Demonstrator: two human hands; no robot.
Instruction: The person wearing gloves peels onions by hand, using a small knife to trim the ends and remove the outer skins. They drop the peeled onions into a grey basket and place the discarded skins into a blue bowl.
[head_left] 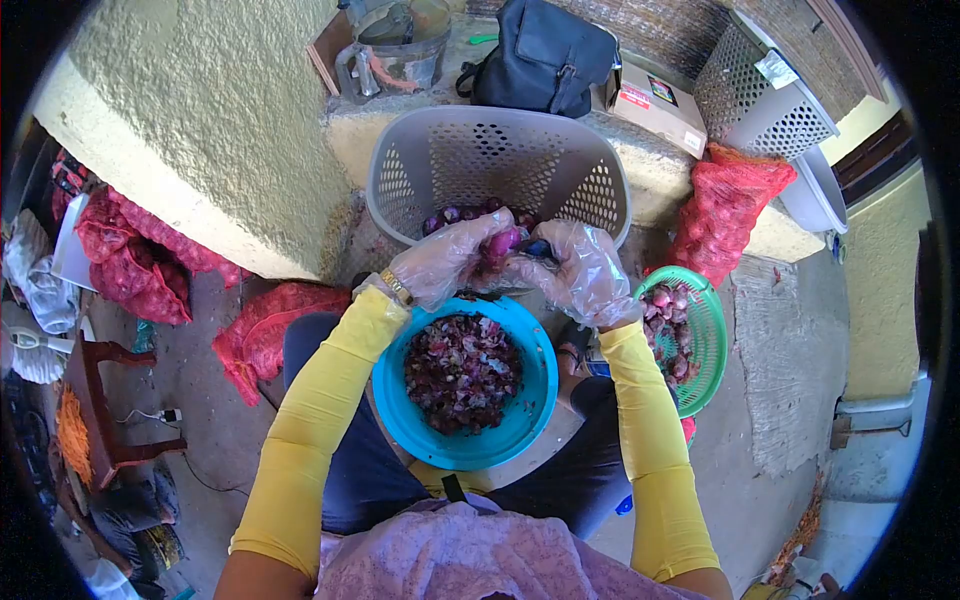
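Observation:
My left hand (440, 258), in a clear plastic glove, grips a purple-red onion (503, 242) with its fingers. My right hand (578, 272), gloved the same way, is closed on a small dark tool (540, 249) that looks like a knife; its blade cannot be made out. Both hands meet above the near rim of a grey perforated basket (400, 185), where several purple onions (450, 215) lie at the bottom. Just below my hands, between my legs, a blue basin (540, 400) holds a heap of onion skins and scraps (462, 372).
A green colander (712, 345) of unpeeled onions (668, 325) stands on the right. Red mesh sacks lie at left (275, 325) and right (725, 210). Behind the basket, a ledge bears a black backpack (545, 55), a cardboard box (655, 105) and a clear pitcher (400, 50).

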